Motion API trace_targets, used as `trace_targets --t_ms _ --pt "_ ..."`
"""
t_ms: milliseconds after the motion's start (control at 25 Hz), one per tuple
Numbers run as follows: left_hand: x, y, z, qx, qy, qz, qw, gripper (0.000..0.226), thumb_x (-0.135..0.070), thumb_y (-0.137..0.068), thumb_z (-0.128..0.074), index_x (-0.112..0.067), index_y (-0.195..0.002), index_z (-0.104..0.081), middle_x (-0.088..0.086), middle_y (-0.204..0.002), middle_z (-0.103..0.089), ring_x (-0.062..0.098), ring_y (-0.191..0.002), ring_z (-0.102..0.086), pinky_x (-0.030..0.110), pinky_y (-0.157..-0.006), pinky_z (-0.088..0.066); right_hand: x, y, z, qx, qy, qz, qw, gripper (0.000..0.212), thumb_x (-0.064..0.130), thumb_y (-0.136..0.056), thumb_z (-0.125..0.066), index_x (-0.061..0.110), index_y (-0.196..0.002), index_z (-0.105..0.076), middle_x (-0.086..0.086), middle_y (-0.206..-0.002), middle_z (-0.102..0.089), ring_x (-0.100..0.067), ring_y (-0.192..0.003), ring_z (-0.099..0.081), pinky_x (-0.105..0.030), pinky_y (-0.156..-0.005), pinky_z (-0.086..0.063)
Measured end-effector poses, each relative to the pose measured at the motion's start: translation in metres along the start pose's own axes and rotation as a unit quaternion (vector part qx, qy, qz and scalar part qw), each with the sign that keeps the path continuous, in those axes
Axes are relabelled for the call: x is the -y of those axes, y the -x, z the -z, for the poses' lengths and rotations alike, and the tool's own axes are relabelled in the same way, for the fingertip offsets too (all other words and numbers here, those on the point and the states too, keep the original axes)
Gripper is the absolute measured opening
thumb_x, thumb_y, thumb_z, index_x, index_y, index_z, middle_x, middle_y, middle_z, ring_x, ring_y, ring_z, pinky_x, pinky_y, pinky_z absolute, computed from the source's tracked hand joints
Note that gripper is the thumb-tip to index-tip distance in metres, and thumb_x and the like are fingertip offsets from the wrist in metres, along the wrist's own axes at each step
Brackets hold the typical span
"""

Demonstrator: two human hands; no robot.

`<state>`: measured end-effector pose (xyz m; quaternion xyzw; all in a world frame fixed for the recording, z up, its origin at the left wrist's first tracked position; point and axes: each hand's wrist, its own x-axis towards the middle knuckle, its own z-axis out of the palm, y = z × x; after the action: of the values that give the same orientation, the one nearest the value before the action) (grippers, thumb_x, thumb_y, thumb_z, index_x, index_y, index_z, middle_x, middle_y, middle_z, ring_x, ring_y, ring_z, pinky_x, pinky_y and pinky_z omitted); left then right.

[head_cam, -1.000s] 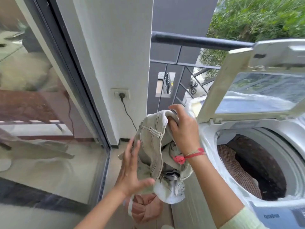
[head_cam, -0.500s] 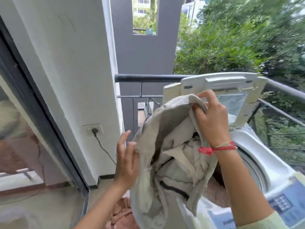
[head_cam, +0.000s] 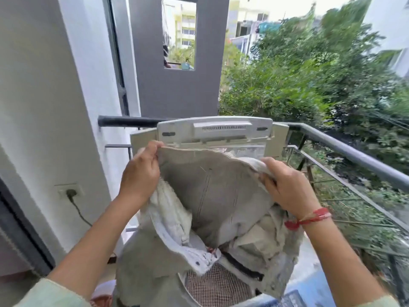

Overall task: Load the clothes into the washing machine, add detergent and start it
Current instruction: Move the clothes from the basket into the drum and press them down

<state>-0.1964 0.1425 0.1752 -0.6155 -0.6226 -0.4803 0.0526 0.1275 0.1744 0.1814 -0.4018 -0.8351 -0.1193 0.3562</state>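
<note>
The beige trousers (head_cam: 217, 196) hang over the open washer (head_cam: 309, 258), top hem stretched between both hands, the left hand (head_cam: 139, 173) pinching one corner with thumb and curled fingers, the right hand (head_cam: 287, 187) gripping the other, forearms angled up before the upright lid (head_cam: 217, 129).

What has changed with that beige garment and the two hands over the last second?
The left hand, open beside the beige garment a second ago, now grips its top edge. The right hand has kept its grip. Together they have lifted the garment from beside the washing machine to spread above its open top. Unchanged: the lid stands up and the plug sits in the wall socket.
</note>
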Motion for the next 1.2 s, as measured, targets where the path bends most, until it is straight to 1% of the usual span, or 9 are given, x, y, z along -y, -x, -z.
trace_targets --t_ms 160,280,480,560,640,800,920,1080,1200 --pt "0.025 0.055 -0.052 0.223 -0.057 0.065 0.971 0.018 -0.025 -0.096 -0.033 -0.025 -0.108 -0.047 0.004 -0.099 -0.054 0.033 -0.094 -0.055 0.038 -0.075 -0.042 -0.037 0.088 -0.053 0.310 0.025 0.050 0.949 0.092 0.072 -0.078 -0.050 0.038 -0.148 -0.001 -0.003 -0.121 -0.042 -0.012 -0.069 -0.049 -0.025 -0.063 -0.046" --pt "0.041 0.103 -0.064 0.366 -0.091 0.051 0.925 0.026 -0.038 -0.083 -0.029 -0.040 -0.107 -0.039 0.001 -0.106 -0.050 0.028 -0.101 -0.055 0.045 -0.086 -0.045 -0.042 0.135 -0.095 0.465 0.021 0.053 0.883 0.108 0.039 -0.075 -0.069 0.041 -0.145 0.013 -0.003 -0.130 -0.028 -0.019 -0.092 -0.050 -0.029 -0.078 -0.049" --pt "0.042 0.126 -0.047 0.446 -0.039 0.082 0.891 0.061 -0.054 -0.069 -0.062 -0.041 -0.124 -0.040 -0.011 -0.124 -0.036 0.009 -0.116 -0.040 0.035 -0.101 -0.038 -0.033 0.145 -0.136 0.401 0.063 -0.006 0.914 0.112 -0.014 -0.069 -0.049 0.036 -0.143 0.019 -0.008 -0.121 -0.035 -0.024 -0.079 -0.052 -0.030 -0.058 -0.046" --pt "0.040 0.129 -0.041 0.515 -0.075 0.044 0.853 0.080 -0.032 -0.062 -0.079 -0.040 -0.130 -0.036 -0.015 -0.127 -0.027 0.005 -0.117 -0.034 0.025 -0.098 -0.036 -0.044 0.136 -0.141 0.356 0.072 -0.008 0.932 0.104 -0.014 -0.068 -0.048 0.034 -0.149 -0.002 -0.008 -0.110 -0.044 -0.027 -0.072 -0.055 -0.034 -0.051 -0.046" --pt "0.040 0.126 -0.040 0.528 -0.119 0.009 0.841 0.069 -0.013 -0.067 -0.074 -0.038 -0.123 -0.044 -0.015 -0.124 -0.029 0.009 -0.114 -0.039 0.026 -0.092 -0.042 -0.053 0.119 -0.136 0.278 0.108 0.012 0.954 0.091 -0.008 -0.063 -0.060 0.029 -0.143 -0.036 -0.006 -0.096 -0.052 -0.026 -0.063 -0.057 -0.035 -0.046 -0.047" --pt "0.017 0.094 -0.059 0.314 0.032 -0.020 0.949 0.022 -0.013 -0.073 -0.074 -0.021 -0.093 -0.067 -0.006 -0.093 -0.060 0.012 -0.088 -0.057 0.030 -0.077 -0.045 -0.066 0.102 -0.121 0.183 0.146 0.001 0.972 0.067 0.000 -0.059 -0.063 0.021 -0.122 -0.059 -0.006 -0.087 -0.060 -0.029 -0.063 -0.059 -0.035 -0.050 -0.047" --pt "-0.031 0.057 -0.105 0.125 0.152 0.075 0.977 0.024 -0.018 -0.072 -0.079 -0.020 -0.095 -0.070 -0.007 -0.090 -0.069 0.007 -0.087 -0.063 0.020 -0.076 -0.046 -0.085 0.109 -0.122 0.278 0.148 -0.127 0.941 0.066 0.010 -0.070 -0.059 0.028 -0.132 -0.045 -0.005 -0.101 -0.061 -0.032 -0.083 -0.061 -0.036 -0.068 -0.047" --pt "-0.038 0.057 -0.166 0.358 0.036 0.079 0.930 0.076 -0.034 -0.073 -0.077 -0.021 -0.138 -0.041 0.006 -0.140 -0.043 0.022 -0.129 -0.039 0.029 -0.104 -0.031 -0.110 0.119 -0.124 0.389 0.145 -0.241 0.877 0.045 0.022 -0.081 -0.059 0.021 -0.124 -0.044 -0.008 -0.109 -0.057 -0.033 -0.099 -0.058 -0.040 -0.081 -0.051" --pt "0.005 0.090 -0.152 0.394 -0.078 0.048 0.914 0.071 -0.040 -0.078 -0.070 -0.027 -0.139 -0.038 0.006 -0.146 -0.030 0.027 -0.135 -0.028 0.043 -0.109 -0.030 -0.105 0.118 -0.123 0.373 0.104 -0.265 0.883 0.045 0.019 -0.082 -0.056 0.019 -0.126 -0.046 -0.010 -0.115 -0.055 -0.036 -0.102 -0.056 -0.043 -0.085 -0.049"
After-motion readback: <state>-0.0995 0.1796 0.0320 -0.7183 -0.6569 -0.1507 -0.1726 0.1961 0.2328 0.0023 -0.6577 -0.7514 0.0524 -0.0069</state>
